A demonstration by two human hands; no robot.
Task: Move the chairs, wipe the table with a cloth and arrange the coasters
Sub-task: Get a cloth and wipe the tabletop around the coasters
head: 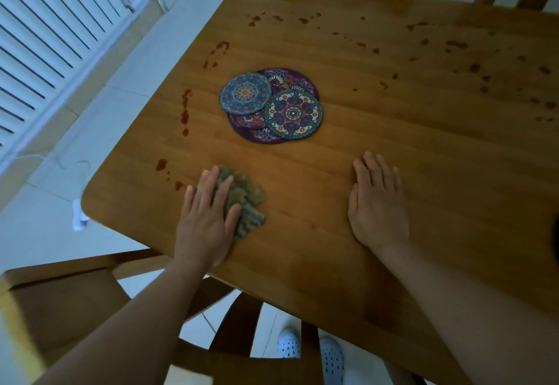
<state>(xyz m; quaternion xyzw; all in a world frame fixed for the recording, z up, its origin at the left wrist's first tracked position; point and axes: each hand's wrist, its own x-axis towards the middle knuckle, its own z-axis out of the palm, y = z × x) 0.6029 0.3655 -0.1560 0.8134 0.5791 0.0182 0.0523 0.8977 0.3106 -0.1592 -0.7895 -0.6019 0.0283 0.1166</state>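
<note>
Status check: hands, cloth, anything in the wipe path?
Left hand flat, pressing cloth near the table's left edge. Right hand flat on table, holding nothing. Red stains unwiped; coasters piled overlapping ahead of cloth.

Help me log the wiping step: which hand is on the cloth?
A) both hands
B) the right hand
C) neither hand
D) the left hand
D: the left hand presses on the crumpled cloth near the table's front left corner, while the right hand lies flat on the wood, apart from the cloth.
</note>
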